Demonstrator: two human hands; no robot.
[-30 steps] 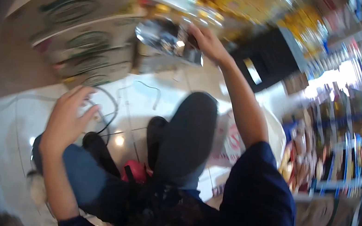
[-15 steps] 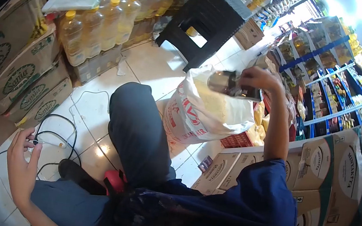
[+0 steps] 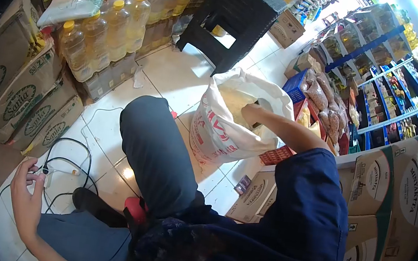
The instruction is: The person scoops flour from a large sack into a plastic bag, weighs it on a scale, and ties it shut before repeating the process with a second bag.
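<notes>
Sacks (image 3: pixel 9 95) with green print lean at the far left, and beside them we see yellow-capped oil bottles (image 3: pixel 106 29) packed in rows. Below these, on the white tiled floor (image 3: pixel 169 73), black cables (image 3: pixel 72 156) loop around a thin white cable (image 3: pixel 60 169). The person's left hand (image 3: pixel 26 198) rests low on the floor at that white cable's end, fingers half-curled with their tips at it. We cannot tell whether they pinch it or only touch it.

In the middle, a bent knee (image 3: pixel 155 149) in dark trousers rises toward us. Behind it, at the top, stands a black stool (image 3: pixel 237 10).

Just right of the knee, an open white bag (image 3: pixel 214 131) with red lettering stands upright on the floor, filled with pale grain (image 3: pixel 235 102). The right hand (image 3: pixel 252 112) reaches down into the bag's mouth, its fingers sunk among the folds and grain, so we cannot tell how they are held or whether they grip anything.

Further right, cartons (image 3: pixel 372 193) are stacked against the person's dark blue sleeve (image 3: pixel 312 200). Blue shelves (image 3: pixel 392 60) of packaged goods run away at the upper right.
</notes>
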